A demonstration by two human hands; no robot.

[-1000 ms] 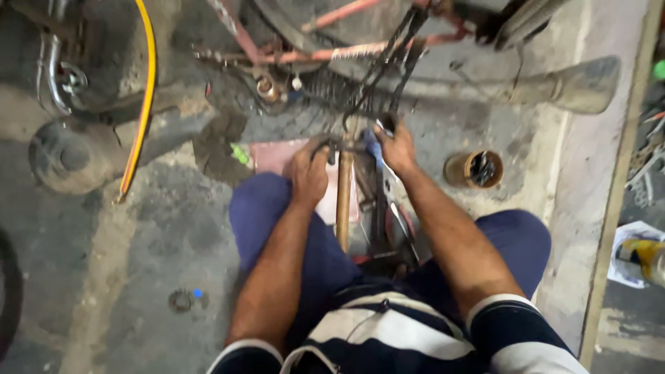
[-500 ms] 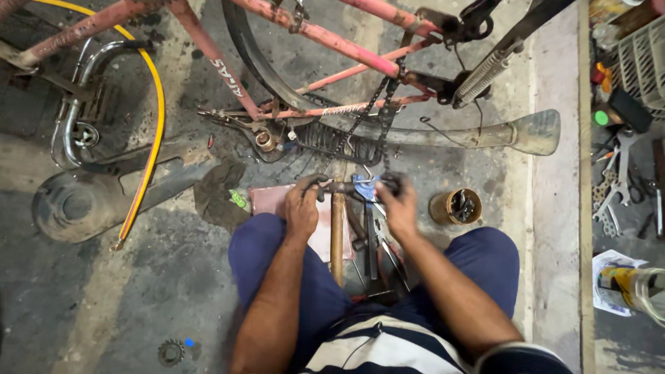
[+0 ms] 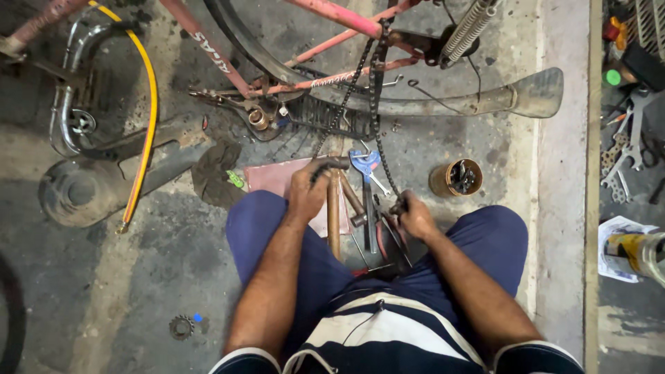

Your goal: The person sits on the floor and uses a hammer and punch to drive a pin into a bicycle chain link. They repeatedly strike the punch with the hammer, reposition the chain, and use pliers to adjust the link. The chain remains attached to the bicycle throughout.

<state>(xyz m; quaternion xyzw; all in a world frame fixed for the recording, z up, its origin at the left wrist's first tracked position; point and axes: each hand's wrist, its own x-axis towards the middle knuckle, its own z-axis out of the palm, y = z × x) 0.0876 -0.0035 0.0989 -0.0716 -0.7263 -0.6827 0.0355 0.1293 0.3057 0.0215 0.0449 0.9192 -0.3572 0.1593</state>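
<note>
- Nearest to me: the person sits low on the concrete floor (image 3: 125, 291), knees apart in blue trousers, striped shirt at the bottom edge. A small cog (image 3: 181, 326) lies loose by the left leg.
- Right hand (image 3: 415, 216) is closed around the lower end of the bike chain (image 3: 377, 121), just above the right knee. Looks like a pinch-and-fist grip, though the fingertips are tucked under so I can't see exactly how.
- Left hand (image 3: 309, 188) is a bit further out, fingers curled shut over the dark head of a hammer (image 3: 334, 211); its wooden handle points back toward the person's lap.
- The key thing: the chain runs up and slightly left from the right hand, long axis pretty much straight away from the person, toward the frame. Right hand is on it, left hand is just beside but not touching it.
- Between the hands: a blue-handled tool (image 3: 365, 165) and some metal rods in a pile, on a pinkish sheet (image 3: 271, 176).
- A rusty tin (image 3: 455, 178) of small parts sits near, to the right.
- Farthest: the pink bike frame (image 3: 332, 14) lying over, the chain draped from it, dark and greasy, hanging slack.
</note>
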